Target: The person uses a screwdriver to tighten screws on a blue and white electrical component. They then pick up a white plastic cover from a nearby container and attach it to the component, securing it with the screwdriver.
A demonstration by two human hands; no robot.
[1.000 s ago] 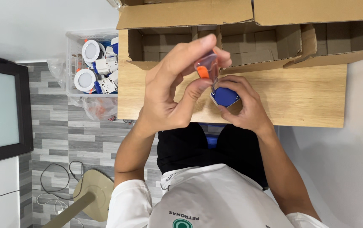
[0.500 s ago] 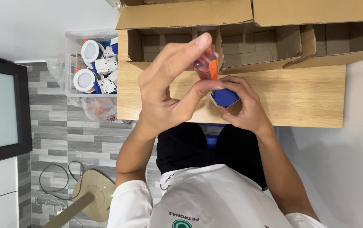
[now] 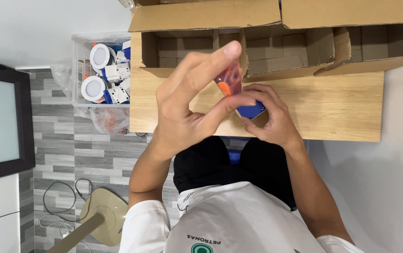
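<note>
Head view shows you open brown cardboard boxes (image 3: 267, 51) along the far edge of the wooden table (image 3: 332, 107), and a clear bin (image 3: 82, 70) of round white lamps at its left end. Your left hand (image 3: 187, 117) pinches a small orange clip (image 3: 229, 82) between forefinger and thumb, other fingers loosely spread. Your right hand (image 3: 269, 119) curls closed around a blue part (image 3: 252, 110) just beneath it.
</note>
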